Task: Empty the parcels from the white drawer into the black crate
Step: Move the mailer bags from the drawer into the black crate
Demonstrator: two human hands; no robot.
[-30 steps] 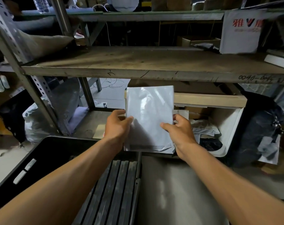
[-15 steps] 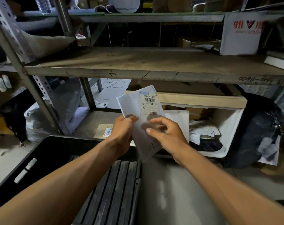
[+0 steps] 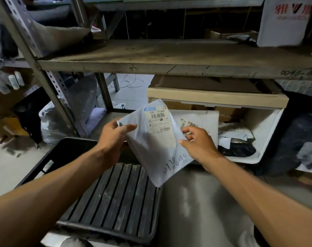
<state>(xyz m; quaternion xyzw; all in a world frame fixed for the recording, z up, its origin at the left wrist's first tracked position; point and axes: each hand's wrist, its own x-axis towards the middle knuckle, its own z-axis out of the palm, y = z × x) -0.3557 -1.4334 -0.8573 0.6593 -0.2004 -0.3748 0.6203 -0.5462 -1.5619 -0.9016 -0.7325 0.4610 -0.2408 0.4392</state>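
I hold a flat white parcel [image 3: 157,145] with a barcode label and handwritten numbers, tilted above the far right corner of the black crate [image 3: 42,168]. My left hand [image 3: 114,138] pinches its upper left corner. My right hand [image 3: 199,145] grips its right edge, thumb on the front. The crate's ribbed floor shows no parcels. Behind my right hand stands the white drawer [image 3: 265,134], pulled out from under a shelf. It contains another white labelled parcel [image 3: 198,118], crumpled white parcels [image 3: 235,132] and a black parcel [image 3: 239,150].
A wooden shelf board [image 3: 169,57] overhangs the drawer. A perforated metal upright [image 3: 51,90] rises left of the crate. A white bag [image 3: 51,125] lies on the floor at left, a black bag [image 3: 298,139] at right. A grey surface [image 3: 205,207] adjoins the crate.
The parcel has been flipped from its blank side to its label side, tilted, and brought down over the crate. My right hand shifted from the front to the parcel's right edge.
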